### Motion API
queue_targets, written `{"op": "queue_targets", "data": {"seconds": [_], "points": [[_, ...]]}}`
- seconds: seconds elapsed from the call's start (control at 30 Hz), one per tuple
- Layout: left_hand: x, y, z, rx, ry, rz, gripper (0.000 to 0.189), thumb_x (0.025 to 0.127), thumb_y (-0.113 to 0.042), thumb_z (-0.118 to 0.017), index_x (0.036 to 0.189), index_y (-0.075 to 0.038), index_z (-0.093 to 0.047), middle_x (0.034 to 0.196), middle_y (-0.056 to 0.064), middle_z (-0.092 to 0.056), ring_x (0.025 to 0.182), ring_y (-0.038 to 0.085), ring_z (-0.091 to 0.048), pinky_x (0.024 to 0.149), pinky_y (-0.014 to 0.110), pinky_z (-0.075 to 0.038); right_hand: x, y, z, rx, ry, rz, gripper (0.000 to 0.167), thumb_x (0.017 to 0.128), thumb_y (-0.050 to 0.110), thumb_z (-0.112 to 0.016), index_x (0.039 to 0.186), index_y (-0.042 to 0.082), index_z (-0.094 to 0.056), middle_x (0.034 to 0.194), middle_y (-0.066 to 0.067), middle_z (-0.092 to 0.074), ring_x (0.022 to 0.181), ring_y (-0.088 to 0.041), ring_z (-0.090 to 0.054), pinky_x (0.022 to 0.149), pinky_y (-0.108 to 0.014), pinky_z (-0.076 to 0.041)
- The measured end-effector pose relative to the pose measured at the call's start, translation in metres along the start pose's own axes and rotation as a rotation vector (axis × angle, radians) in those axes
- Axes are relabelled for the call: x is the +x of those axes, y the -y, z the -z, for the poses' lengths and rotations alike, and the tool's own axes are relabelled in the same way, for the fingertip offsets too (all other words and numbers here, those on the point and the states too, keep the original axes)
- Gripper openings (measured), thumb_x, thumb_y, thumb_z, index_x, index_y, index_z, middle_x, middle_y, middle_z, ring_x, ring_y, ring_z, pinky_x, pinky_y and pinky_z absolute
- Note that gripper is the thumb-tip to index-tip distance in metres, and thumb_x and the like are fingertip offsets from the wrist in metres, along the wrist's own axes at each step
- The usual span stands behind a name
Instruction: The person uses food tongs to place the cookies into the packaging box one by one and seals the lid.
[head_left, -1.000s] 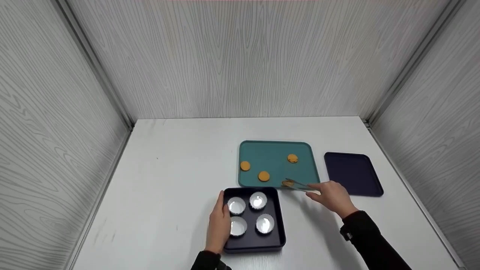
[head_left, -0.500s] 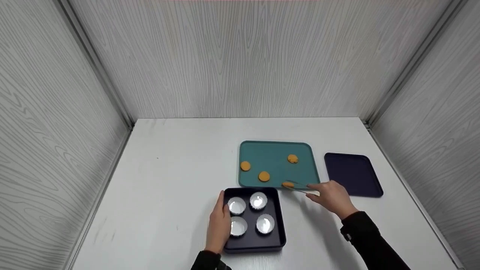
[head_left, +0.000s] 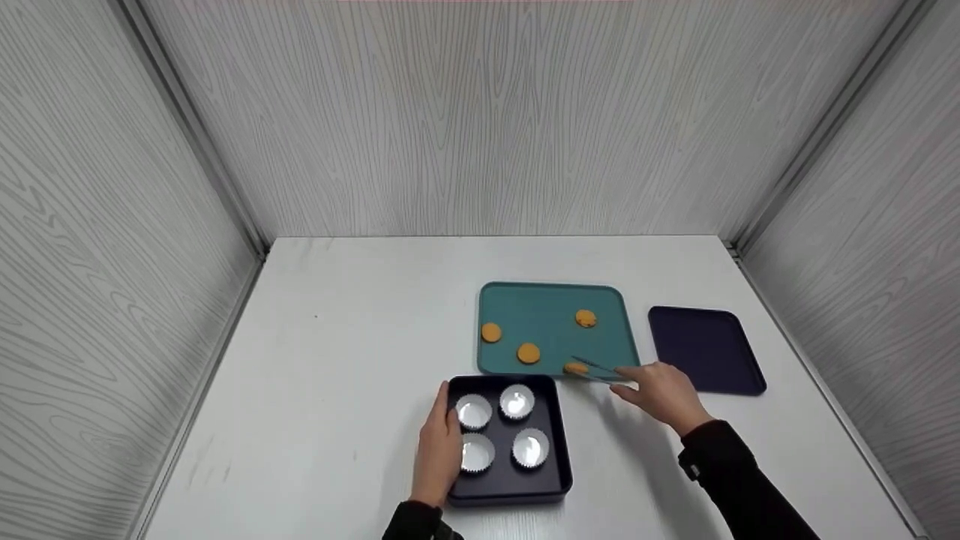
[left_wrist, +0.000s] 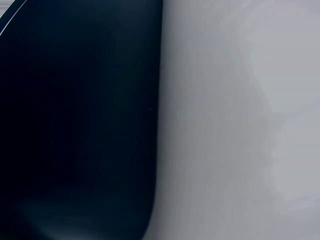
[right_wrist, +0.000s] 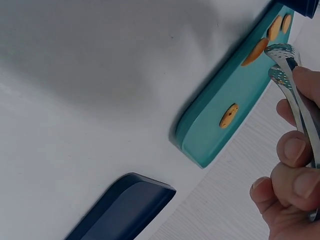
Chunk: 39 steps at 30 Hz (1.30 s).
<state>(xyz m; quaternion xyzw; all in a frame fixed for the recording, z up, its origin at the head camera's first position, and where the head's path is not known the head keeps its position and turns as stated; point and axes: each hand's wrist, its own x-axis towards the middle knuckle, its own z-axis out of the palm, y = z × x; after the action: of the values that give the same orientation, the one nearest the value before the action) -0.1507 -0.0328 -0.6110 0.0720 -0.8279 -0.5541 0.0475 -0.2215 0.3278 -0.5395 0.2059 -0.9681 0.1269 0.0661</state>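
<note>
My left hand (head_left: pixel 439 454) holds the left wall of a dark square pan (head_left: pixel 506 491), thumb at the rim. Inside the pan stand several white baking cups (head_left: pixel 530 448). In the left wrist view only the pan's dark side (left_wrist: pixel 100 110) shows, not the hand. My right hand (head_left: pixel 664 394) grips metal serving tongs (right_wrist: pixel 295 95), their perforated heads apart over a teal tray (head_left: pixel 547 330). One cookie (right_wrist: pixel 255 52) leans tilted on the tray's near edge, right beside one tong head; whether they touch I cannot tell. Other round cookies (head_left: pixel 529 353) lie flat on the tray.
A smaller dark tray (head_left: pixel 705 349) lies right of the teal one. The pan's far edge sits close against the teal tray's near edge. Pale wood-grain panels (head_left: pixel 480 120) enclose the white table (head_left: pixel 337 360) at the back and both sides.
The tongs have shifted slightly around the cookie at the tray's near edge and look a little wider apart. More of that cookie's orange surface shows. My left hand and the pan stay put.
</note>
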Motion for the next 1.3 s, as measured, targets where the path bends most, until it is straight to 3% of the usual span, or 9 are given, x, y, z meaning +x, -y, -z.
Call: {"op": "queue_targets", "data": {"seconds": [0.43, 0.67, 1.03, 1.17, 1.3], "points": [[0.0, 0.0, 0.001, -0.002, -0.001, 0.009, 0.053, 0.11, -0.018, -0.042, 0.162, -0.015, -0.032, 0.162, 0.011, -0.039, 0.147, 0.033, -0.038, 0.121, 0.052, -0.033, 0.003, -0.002, -0.001, 0.095, 0.129, -0.084, 0.039, 0.097, 0.031, -0.07, 0.119, -0.001, -0.075, 0.104, -0.019, -0.076, 0.087, -0.035, -0.073, 0.079, -0.052, -0.06], [0.0, 0.0, 0.0, 0.005, -0.002, -0.002, 0.053, 0.11, -0.018, -0.042, 0.162, -0.014, -0.032, 0.161, 0.011, -0.039, 0.147, 0.033, -0.038, 0.121, 0.052, -0.033, 0.007, 0.0, -0.002, 0.081, 0.138, -0.183, 0.035, 0.096, 0.034, -0.07, 0.11, 0.003, -0.078, 0.097, -0.017, -0.076, 0.08, -0.034, -0.072, 0.068, -0.051, -0.058], [-0.001, 0.0, 0.0, 0.005, 0.0, -0.004, 0.053, 0.11, -0.017, -0.043, 0.162, -0.013, -0.032, 0.162, 0.012, -0.039, 0.147, 0.034, -0.038, 0.121, 0.052, -0.032, 0.017, 0.0, 0.001, 0.118, 0.202, -0.267, 0.039, 0.096, 0.034, -0.071, 0.112, 0.0, -0.077, 0.105, -0.021, -0.075, 0.085, -0.034, -0.073, 0.073, -0.051, -0.059], [0.0, 0.0, 0.0, 0.003, 0.005, 0.002, 0.053, 0.11, -0.018, -0.042, 0.162, -0.014, -0.031, 0.162, 0.012, -0.038, 0.148, 0.033, -0.037, 0.121, 0.052, -0.032, 0.023, 0.001, 0.005, 0.142, 0.249, -0.297, 0.037, 0.095, 0.036, -0.072, 0.099, 0.0, -0.079, 0.093, -0.017, -0.075, 0.073, -0.026, -0.069, 0.064, -0.043, -0.056], [0.0, 0.0, 0.0, 0.0, 0.008, 0.006, 0.053, 0.111, -0.018, -0.042, 0.162, -0.014, -0.031, 0.162, 0.012, -0.038, 0.148, 0.033, -0.036, 0.122, 0.052, -0.032, 0.028, -0.001, 0.009, 0.245, 0.302, -0.361, 0.035, 0.093, 0.037, -0.074, 0.086, 0.004, -0.08, 0.081, -0.012, -0.074, 0.067, -0.022, -0.064, 0.06, -0.036, -0.047]]}}
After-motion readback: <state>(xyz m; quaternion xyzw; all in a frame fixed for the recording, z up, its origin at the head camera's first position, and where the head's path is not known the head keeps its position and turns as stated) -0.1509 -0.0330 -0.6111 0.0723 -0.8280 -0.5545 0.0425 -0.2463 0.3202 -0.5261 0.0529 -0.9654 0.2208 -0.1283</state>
